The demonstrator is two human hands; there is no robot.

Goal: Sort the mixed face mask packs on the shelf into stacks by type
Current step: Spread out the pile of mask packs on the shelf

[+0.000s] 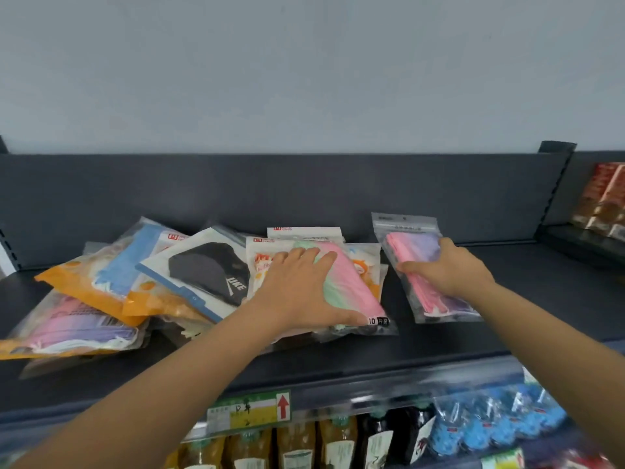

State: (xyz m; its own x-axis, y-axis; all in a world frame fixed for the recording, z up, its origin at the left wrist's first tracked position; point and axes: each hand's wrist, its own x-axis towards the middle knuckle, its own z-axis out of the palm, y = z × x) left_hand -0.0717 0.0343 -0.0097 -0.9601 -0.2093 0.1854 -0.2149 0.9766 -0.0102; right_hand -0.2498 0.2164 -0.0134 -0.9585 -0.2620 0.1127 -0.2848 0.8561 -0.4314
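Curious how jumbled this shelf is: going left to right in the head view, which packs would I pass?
Orange-edged pack, black-mask pack, pink-green pack, clear pink-purple pack, then red boxes on the next shelf.

Mask packs (189,275) lie heaped left; one pink-purple pack (407,245) lies apart right.

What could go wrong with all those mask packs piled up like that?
Pulling the pink and green pack under the left hand might slide the loose pile off the shelf. The right hand holds a pink and purple pack; its twin lies buried far left, easy to miss.
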